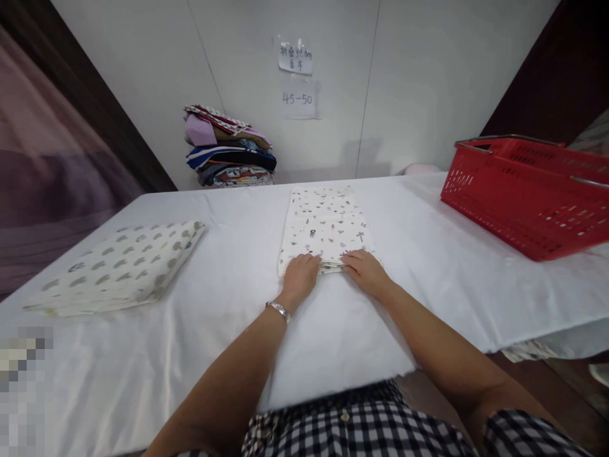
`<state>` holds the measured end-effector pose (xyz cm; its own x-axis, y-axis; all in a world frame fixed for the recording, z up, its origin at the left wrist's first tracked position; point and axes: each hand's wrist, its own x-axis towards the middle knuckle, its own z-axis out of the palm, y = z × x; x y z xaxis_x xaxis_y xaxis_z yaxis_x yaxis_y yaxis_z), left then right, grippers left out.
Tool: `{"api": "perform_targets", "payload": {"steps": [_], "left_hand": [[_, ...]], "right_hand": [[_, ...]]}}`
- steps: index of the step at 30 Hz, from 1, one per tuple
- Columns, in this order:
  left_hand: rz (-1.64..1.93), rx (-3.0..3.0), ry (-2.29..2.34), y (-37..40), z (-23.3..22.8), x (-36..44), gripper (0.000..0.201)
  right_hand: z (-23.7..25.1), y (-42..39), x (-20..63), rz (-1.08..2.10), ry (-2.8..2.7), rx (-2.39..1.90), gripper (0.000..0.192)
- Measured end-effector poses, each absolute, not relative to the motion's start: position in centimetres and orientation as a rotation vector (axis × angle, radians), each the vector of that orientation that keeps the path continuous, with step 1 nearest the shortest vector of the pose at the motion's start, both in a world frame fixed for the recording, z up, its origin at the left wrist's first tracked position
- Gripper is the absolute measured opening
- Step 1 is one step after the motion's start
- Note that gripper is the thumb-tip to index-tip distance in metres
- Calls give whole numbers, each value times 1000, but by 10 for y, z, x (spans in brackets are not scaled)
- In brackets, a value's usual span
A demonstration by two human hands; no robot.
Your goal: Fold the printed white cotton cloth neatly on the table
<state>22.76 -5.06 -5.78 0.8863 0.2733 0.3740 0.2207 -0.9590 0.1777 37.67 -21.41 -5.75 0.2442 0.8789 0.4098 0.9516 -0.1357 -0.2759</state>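
We press our left hand (301, 274) and right hand (365, 270) flat, fingers open with no grip, on the near edge of the folded white small-print cloth (323, 225), pinning its layers to the white-covered surface (428, 266) mid-table.

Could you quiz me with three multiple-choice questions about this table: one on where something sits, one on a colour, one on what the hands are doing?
1. Where is the basket?
A. right side of the table
B. left side
C. on the floor

2. What colour is it?
A. blue
B. red
C. green

3. What are the hands doing?
A. lifted in the air
B. inside the basket
C. resting on the near edge of the folded cloth

Answers: 1 A, it stands at the right. 2 B, plainly red. 3 C, left hand and right hand lie on its edge.
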Motion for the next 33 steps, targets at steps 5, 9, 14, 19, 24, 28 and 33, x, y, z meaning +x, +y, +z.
{"api": "perform_targets", "payload": {"steps": [5, 9, 14, 19, 24, 28, 33], "left_hand": [[598, 2901, 397, -53, -56, 228, 24], [605, 2901, 387, -57, -55, 227, 29], [611, 2936, 298, -58, -57, 224, 32], [613, 2929, 251, -58, -58, 224, 24], [565, 2955, 294, -60, -57, 228, 19], [552, 2955, 286, -60, -57, 229, 16], [565, 2962, 306, -61, -57, 230, 20]], "right_hand": [[-61, -210, 379, -237, -1637, -2056, 26], [-63, -209, 381, -253, -1643, -2059, 26], [-61, -211, 379, -222, -1659, -2074, 26], [-61, -212, 377, -192, -1589, -2132, 26], [-63, -210, 377, -173, -1550, -2144, 16], [-63, -210, 377, -196, -1560, -2121, 11], [-61, -211, 376, -190, -1592, -2085, 14]]}}
